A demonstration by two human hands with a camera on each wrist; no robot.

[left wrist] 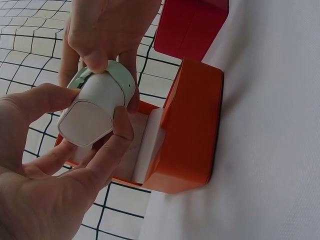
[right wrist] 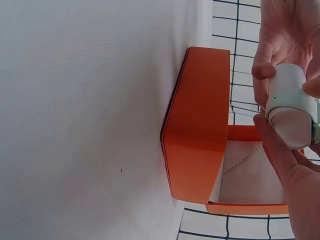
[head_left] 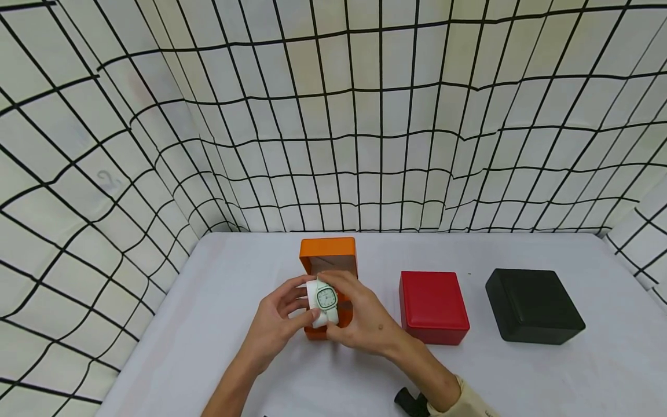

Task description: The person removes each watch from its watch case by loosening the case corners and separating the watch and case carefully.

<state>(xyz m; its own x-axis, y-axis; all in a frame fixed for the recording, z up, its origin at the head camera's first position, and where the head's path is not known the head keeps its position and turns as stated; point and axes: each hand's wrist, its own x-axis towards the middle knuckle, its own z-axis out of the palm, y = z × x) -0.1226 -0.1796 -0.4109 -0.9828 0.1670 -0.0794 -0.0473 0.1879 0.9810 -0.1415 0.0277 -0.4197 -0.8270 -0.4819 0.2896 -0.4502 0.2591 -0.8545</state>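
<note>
A pale green wristwatch (head_left: 326, 297) is wrapped round a white watch pillow (head_left: 313, 295), held up above the orange box. My left hand (head_left: 278, 321) grips the pillow's end between thumb and fingers; the left wrist view shows its flat white end (left wrist: 86, 123). On the other side my right hand (head_left: 359, 313) pinches the watch strap (left wrist: 121, 80), thumb below and fingers above. Underneath stands the orange watch box (head_left: 328, 248), its lid raised and pale lining (right wrist: 250, 175) showing. The hands hide much of the box's inside.
To the right of the orange box sits a closed red box (head_left: 435, 301), and farther right a closed black box (head_left: 534, 307). A black object (head_left: 411, 401) lies by the right sleeve at the front. Black-grid netting (head_left: 365, 116) rises behind the white table (head_left: 224, 272).
</note>
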